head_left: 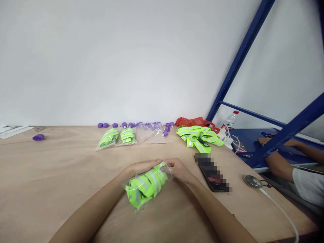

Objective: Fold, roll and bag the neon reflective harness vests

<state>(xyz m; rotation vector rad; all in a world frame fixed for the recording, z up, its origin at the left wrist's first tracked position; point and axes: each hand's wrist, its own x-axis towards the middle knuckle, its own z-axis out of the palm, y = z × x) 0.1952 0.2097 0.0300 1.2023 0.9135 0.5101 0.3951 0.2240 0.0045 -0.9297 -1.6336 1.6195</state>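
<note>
A clear plastic bag (165,165) with a folded neon-green reflective strap bundle (146,185) inside is held above the wooden table, tilted with its mouth toward the upper right. My left hand (143,167) grips it along its far side, the fingers partly hidden behind it. At the mouth end, my right hand (178,169) pinches the bag's edge with closed fingers. Farther back lie two filled bags, a left one (109,137) and a right one (128,136), with flat clear bags (156,135) beside them. Loose neon-green reflective straps (198,135) are heaped to the right.
Purple caps (105,125) line the wall; another purple piece (38,137) lies left. A phone (212,173) and a round corded device (253,181) lie right. Beyond are a red bag (193,121), bottle (230,119), blue frame (238,60) and another person's arm (280,165).
</note>
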